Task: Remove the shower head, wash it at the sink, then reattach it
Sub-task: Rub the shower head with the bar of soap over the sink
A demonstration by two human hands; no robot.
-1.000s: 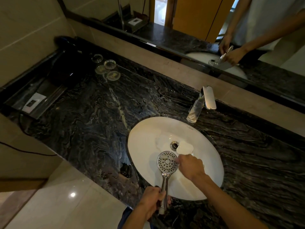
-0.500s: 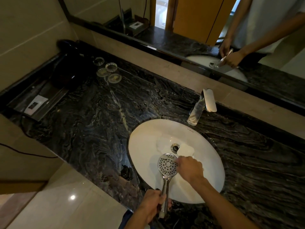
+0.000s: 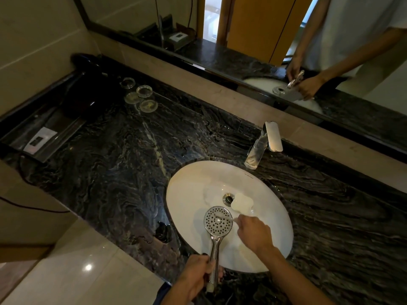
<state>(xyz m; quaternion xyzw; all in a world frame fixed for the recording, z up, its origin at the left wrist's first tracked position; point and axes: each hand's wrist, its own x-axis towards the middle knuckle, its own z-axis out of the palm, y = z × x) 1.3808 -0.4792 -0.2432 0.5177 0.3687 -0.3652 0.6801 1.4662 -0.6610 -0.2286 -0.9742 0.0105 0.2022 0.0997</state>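
A chrome shower head (image 3: 218, 223) is held face up over the white oval sink (image 3: 182, 194). My left hand (image 3: 197, 277) grips its handle at the near rim of the basin. My right hand (image 3: 255, 235) is to the right of the perforated face, pinching a thin pale brush (image 3: 222, 219) whose tip rests on the face. A white soap-like piece (image 3: 242, 202) lies in the basin beside the drain (image 3: 228, 198). No hose is on the handle's end.
A chrome faucet (image 3: 262, 146) stands behind the sink on the dark marble counter (image 3: 110, 164). Several small glass dishes (image 3: 143, 95) sit at the back left near a black appliance (image 3: 88, 95) and a tray (image 3: 41, 137). A mirror (image 3: 242, 36) runs along the wall.
My right hand has drawn back a little to the right, so the brush's thin handle now shows across the shower head's face. The left hand and shower head have barely moved.
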